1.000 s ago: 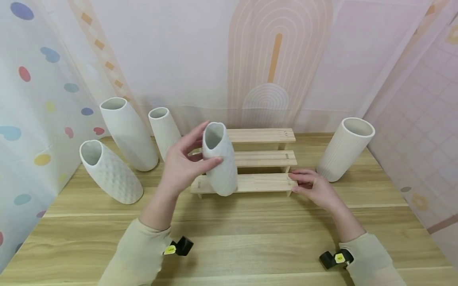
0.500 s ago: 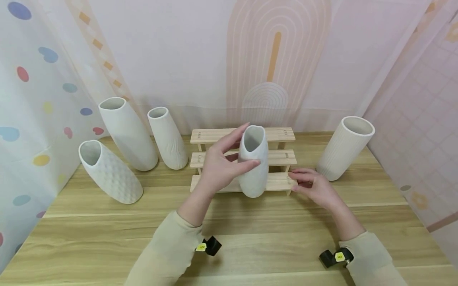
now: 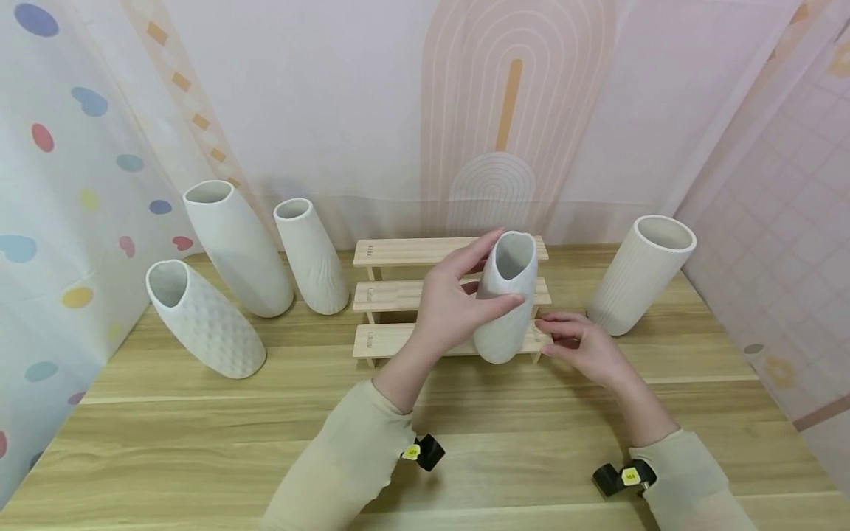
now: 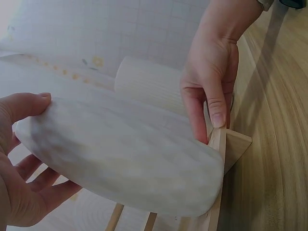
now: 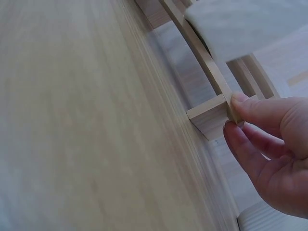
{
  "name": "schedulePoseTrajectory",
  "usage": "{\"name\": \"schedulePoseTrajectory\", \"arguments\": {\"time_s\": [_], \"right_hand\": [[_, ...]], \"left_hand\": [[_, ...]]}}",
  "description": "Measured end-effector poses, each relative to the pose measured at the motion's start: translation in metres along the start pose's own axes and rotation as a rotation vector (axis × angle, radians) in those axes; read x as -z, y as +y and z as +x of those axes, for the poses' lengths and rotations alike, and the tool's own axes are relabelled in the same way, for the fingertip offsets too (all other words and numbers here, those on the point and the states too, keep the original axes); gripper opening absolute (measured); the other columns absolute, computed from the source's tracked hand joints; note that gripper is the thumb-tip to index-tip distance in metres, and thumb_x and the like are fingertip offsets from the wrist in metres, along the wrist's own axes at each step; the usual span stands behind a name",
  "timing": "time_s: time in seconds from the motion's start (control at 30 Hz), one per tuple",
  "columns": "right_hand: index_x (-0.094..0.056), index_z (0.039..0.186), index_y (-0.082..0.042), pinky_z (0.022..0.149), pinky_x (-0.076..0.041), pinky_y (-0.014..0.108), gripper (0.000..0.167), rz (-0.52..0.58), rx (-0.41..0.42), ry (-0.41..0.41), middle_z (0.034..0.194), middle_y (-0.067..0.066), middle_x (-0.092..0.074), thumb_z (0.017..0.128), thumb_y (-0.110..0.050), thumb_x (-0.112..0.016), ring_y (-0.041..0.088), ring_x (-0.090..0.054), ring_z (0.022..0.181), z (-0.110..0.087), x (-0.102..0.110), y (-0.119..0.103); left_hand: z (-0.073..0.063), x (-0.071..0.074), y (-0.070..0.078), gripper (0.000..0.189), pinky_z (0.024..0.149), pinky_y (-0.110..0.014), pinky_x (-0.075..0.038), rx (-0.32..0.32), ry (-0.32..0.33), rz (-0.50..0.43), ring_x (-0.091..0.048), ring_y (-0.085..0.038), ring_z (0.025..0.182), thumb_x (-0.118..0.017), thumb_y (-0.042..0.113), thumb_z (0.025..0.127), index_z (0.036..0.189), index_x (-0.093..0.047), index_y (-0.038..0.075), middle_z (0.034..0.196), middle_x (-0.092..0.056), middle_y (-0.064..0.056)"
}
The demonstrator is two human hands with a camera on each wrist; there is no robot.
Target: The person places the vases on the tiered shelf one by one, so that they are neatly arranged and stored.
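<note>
My left hand [image 3: 454, 299] grips a white ceramic vase [image 3: 510, 299] by its upper part, thumb in front and fingers behind. The vase has a dimpled side and a notched rim, and its base overlaps the lowest step of a three-tier wooden stand [image 3: 392, 338]. In the left wrist view the vase [image 4: 130, 154] reaches right to the edge of that step. With thumb and fingertips, my right hand [image 3: 584, 346] pinches the right end of the lowest step, as the right wrist view shows at the plank's corner [image 5: 233, 108].
To the left stand a dimpled vase [image 3: 215, 332], a tall smooth vase [image 3: 242, 254] and a slimmer vase [image 3: 315, 262] with wavy relief. A ribbed cylinder vase [image 3: 637, 280] is at the right. Patterned curtains [image 3: 319, 110] border the wooden table [image 3: 199, 450].
My left hand has carried the vase rightward along the front of the stand, from its left part to its right part. The right hand has kept its hold on the step's end.
</note>
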State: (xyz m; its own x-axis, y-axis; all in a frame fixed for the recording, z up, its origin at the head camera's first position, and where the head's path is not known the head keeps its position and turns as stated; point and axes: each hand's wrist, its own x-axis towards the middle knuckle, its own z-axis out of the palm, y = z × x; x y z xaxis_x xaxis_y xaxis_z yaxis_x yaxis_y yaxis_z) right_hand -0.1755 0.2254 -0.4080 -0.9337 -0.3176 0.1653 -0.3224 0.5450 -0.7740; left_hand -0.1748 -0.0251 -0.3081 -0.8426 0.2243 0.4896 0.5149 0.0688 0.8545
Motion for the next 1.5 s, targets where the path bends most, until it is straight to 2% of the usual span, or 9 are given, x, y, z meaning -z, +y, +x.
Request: {"name": "schedulePoseTrajectory", "arguments": {"time_s": [0.27, 0.6, 0.73, 0.87, 1.03, 1.3, 1.5], "right_hand": [[-0.066, 0.120, 0.009, 0.092, -0.042, 0.013, 0.036, 0.016, 0.019, 0.015, 0.128, 0.024, -0.058, 0.087, -0.001, -0.074, 0.039, -0.051, 0.121, 0.001, -0.002, -0.001], [-0.067, 0.119, 0.009, 0.091, -0.050, 0.027, 0.035, 0.016, 0.010, 0.018, 0.129, 0.024, -0.057, 0.085, 0.001, -0.075, 0.038, -0.057, 0.114, 0.000, -0.001, -0.002], [-0.068, 0.119, 0.008, 0.092, -0.051, 0.029, 0.035, 0.013, 0.006, 0.021, 0.130, 0.024, -0.057, 0.086, -0.001, -0.075, 0.038, -0.057, 0.114, -0.001, -0.001, 0.000], [-0.068, 0.118, 0.008, 0.090, -0.052, 0.029, 0.035, 0.022, 0.040, 0.031, 0.129, 0.024, -0.057, 0.086, -0.003, -0.076, 0.037, -0.060, 0.110, -0.001, -0.002, 0.000], [-0.070, 0.115, 0.006, 0.084, -0.050, 0.018, 0.034, 0.037, 0.081, 0.053, 0.127, 0.024, -0.058, 0.084, -0.004, -0.078, 0.031, -0.062, 0.104, -0.001, -0.004, 0.001], [-0.068, 0.118, 0.009, 0.090, -0.051, 0.026, 0.034, 0.016, 0.027, 0.021, 0.130, 0.025, -0.056, 0.086, 0.000, -0.075, 0.039, -0.057, 0.112, -0.001, -0.002, 0.000], [-0.068, 0.118, 0.009, 0.086, -0.051, 0.021, 0.035, 0.025, 0.029, 0.026, 0.131, 0.025, -0.056, 0.085, 0.002, -0.075, 0.035, -0.057, 0.111, -0.001, -0.003, 0.000]], "left_hand": [[0.005, -0.013, 0.000, 0.076, 0.084, -0.028, -0.056, -0.003, 0.010, 0.045, -0.059, -0.011, 0.109, -0.088, 0.007, 0.072, 0.141, -0.057, 0.017, 0.128, -0.062, 0.002], [0.009, -0.022, -0.002, 0.073, 0.083, -0.027, -0.056, -0.021, 0.059, 0.073, -0.059, -0.012, 0.107, -0.089, 0.008, 0.072, 0.138, -0.060, 0.015, 0.125, -0.063, -0.002], [0.010, -0.024, -0.001, 0.074, 0.083, -0.026, -0.056, -0.023, 0.054, 0.087, -0.058, -0.011, 0.109, -0.088, 0.009, 0.072, 0.139, -0.058, 0.014, 0.128, -0.062, -0.002], [0.009, -0.024, -0.002, 0.075, 0.085, -0.026, -0.055, -0.017, 0.045, 0.098, -0.057, -0.011, 0.111, -0.088, 0.010, 0.073, 0.141, -0.056, 0.015, 0.131, -0.061, -0.001], [0.008, -0.024, -0.004, 0.077, 0.088, -0.027, -0.054, -0.004, 0.033, 0.105, -0.056, -0.009, 0.115, -0.088, 0.013, 0.075, 0.144, -0.054, 0.018, 0.134, -0.059, 0.000], [0.001, -0.020, -0.012, 0.076, 0.090, -0.032, -0.054, 0.024, -0.007, 0.072, -0.056, -0.011, 0.116, -0.087, 0.013, 0.077, 0.145, -0.053, 0.018, 0.134, -0.060, 0.001], [-0.012, -0.009, -0.025, 0.068, 0.090, -0.037, -0.055, 0.069, -0.046, 0.033, -0.061, -0.019, 0.114, -0.084, 0.011, 0.080, 0.142, -0.056, 0.013, 0.130, -0.062, -0.004]]}}
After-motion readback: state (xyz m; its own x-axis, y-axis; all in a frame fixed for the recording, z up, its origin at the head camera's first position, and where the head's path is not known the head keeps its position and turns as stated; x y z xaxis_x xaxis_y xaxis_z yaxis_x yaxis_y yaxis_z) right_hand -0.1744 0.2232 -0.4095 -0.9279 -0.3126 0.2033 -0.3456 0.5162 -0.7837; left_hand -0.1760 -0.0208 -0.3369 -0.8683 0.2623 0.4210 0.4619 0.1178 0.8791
